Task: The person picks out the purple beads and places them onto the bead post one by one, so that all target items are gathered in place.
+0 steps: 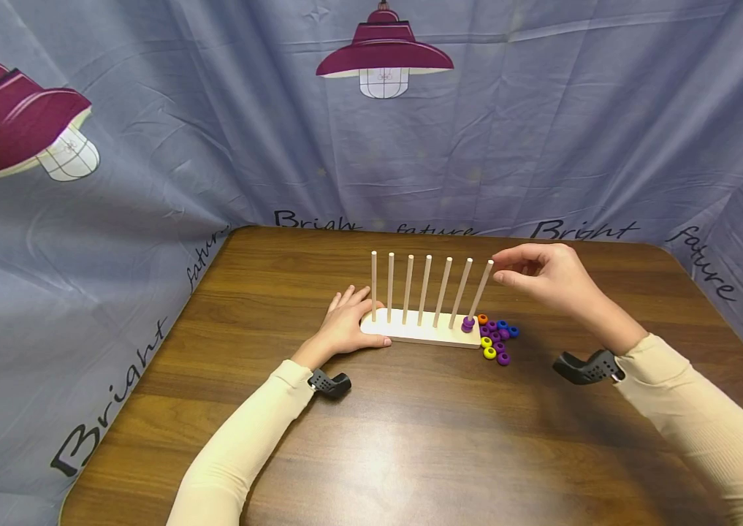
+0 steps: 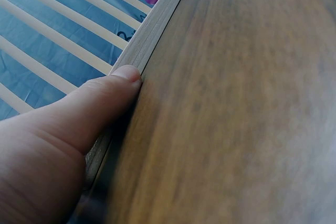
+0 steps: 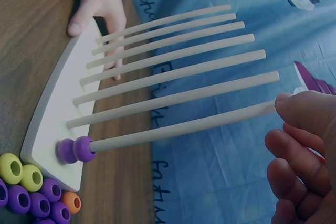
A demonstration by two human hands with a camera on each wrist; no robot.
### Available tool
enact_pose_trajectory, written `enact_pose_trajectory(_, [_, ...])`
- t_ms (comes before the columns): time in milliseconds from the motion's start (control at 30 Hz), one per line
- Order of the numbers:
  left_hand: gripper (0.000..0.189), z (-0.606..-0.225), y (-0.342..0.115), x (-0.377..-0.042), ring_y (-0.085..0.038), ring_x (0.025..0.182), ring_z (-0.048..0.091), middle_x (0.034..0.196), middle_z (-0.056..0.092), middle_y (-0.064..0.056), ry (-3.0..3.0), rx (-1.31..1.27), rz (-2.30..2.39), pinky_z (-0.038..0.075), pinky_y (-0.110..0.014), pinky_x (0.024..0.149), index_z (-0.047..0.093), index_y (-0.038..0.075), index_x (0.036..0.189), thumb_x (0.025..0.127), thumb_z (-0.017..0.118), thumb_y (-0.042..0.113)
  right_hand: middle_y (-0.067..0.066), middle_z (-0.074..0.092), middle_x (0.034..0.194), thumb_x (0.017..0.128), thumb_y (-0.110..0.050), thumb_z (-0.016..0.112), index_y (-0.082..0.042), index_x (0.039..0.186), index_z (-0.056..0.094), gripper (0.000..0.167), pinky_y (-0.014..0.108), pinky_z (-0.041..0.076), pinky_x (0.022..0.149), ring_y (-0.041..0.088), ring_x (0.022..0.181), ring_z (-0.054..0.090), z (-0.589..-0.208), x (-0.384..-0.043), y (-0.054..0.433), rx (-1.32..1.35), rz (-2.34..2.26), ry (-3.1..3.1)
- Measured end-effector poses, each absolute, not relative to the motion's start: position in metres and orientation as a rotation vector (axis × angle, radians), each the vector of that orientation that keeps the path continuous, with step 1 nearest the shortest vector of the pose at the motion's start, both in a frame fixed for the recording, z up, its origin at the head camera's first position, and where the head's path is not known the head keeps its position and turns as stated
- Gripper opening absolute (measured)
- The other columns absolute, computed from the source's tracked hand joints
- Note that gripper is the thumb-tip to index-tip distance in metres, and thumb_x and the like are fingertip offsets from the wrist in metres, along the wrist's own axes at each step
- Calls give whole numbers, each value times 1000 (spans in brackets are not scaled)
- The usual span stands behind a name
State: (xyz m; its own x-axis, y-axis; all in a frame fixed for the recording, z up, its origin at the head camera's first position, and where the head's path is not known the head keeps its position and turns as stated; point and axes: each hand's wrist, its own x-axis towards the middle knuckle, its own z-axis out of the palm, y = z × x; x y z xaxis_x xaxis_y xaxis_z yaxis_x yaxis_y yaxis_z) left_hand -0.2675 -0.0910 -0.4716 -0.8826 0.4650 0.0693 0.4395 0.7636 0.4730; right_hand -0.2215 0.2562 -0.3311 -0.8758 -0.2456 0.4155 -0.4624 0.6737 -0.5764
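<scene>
A pale wooden peg stand (image 1: 420,329) with several upright rods stands on the table. Two purple beads (image 3: 76,150) are stacked at the foot of its rightmost rod. My left hand (image 1: 343,326) holds the stand's left end, the thumb (image 2: 113,90) along the front edge and the fingers behind. Beside the top of the rightmost rod is my right hand (image 1: 545,274), its fingers loosely bent with no bead showing between them. In the right wrist view its thumb (image 3: 307,109) overlaps the rod's tip.
Loose purple, blue, yellow (image 1: 489,353) and orange (image 1: 482,319) beads lie clustered against the stand's right end. The brown wooden table (image 1: 371,438) reaches back to a blue printed curtain (image 1: 266,131). A black strap device is on each wrist.
</scene>
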Motion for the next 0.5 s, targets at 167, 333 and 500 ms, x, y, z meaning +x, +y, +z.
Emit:
enact_pose_trajectory(167, [69,-471,-91,-267,-43,157,19,165,35,-17,2900,747,762,8,-59,129,64,22,134,76,83,55,-31,65,80,85,-10,81,-6,103,79,19,14,45,56,-4,66,58,-334,-221,258,558,1026,-2590])
enact_pose_trajectory(333, [69,-471,-92,-267,-43,157,19,165,35,-17,2898,752,765,8,-60,129,65,22,133,75,83,55,-28,66,78,85,-10,81,-5,103,79,19,14,44,55,-2,65,56,-336,-220,260,555,1028,-2596])
enact_pose_trajectory(500, [68,-472,-92,-268,-43,157,20,164,36,-18,2902,759,773,9,-60,129,65,23,132,75,84,55,-19,69,78,85,-9,81,-4,102,79,18,15,43,55,-1,65,54,-341,-218,261,546,1034,-2610])
